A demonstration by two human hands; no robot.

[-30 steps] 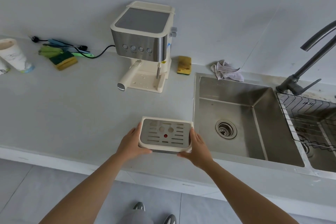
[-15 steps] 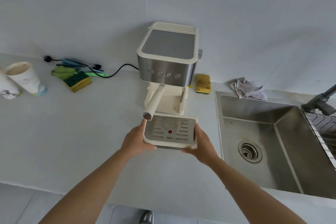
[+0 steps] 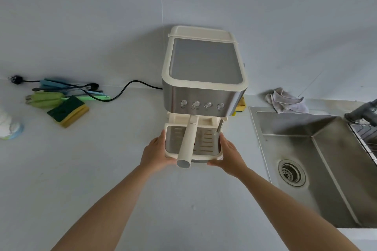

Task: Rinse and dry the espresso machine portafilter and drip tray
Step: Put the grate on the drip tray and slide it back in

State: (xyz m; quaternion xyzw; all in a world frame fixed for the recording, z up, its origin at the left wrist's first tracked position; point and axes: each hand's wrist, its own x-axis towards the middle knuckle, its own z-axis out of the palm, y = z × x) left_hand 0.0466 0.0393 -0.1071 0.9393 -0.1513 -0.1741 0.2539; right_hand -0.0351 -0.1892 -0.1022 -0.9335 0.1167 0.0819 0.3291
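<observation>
The cream drip tray (image 3: 206, 144) with its slotted metal grate sits at the base of the espresso machine (image 3: 205, 71), partly under it. My left hand (image 3: 156, 153) grips the tray's left side and my right hand (image 3: 228, 154) grips its right side, thumbs under the front edge. The portafilter (image 3: 187, 142) is locked into the machine, and its cream handle sticks out toward me over the tray, hiding the middle of the grate.
A steel sink (image 3: 310, 161) with a drain lies to the right, a grey cloth (image 3: 285, 101) at its back rim and a faucet (image 3: 365, 111) beyond. Sponges (image 3: 68, 111), brushes and a power cord (image 3: 126, 91) lie at left. A paper cup (image 3: 8, 126) stands at the far left.
Both hands carried the drip tray from the counter's front edge back to the machine and slid it in under the portafilter handle. The view moved closer to the machine.
</observation>
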